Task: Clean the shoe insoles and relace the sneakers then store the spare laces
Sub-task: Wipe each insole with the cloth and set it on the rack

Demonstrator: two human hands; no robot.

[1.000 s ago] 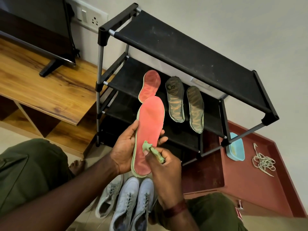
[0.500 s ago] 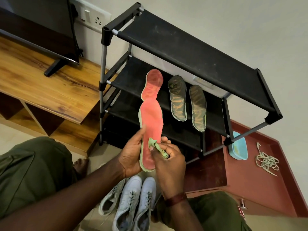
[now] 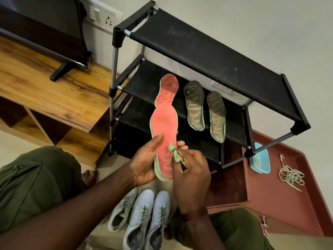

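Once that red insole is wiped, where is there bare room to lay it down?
The rack's top shelf is bare. The middle shelf has a patch left of the other red insole; its right side is crowded by two dark insoles. The maroon surface is free in front of the laces.

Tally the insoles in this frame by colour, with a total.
Red insoles: 2, one in the hands (left hand, right hand), one on the rack shelf
Dark olive insoles: 2, both on the rack shelf
Total: 4
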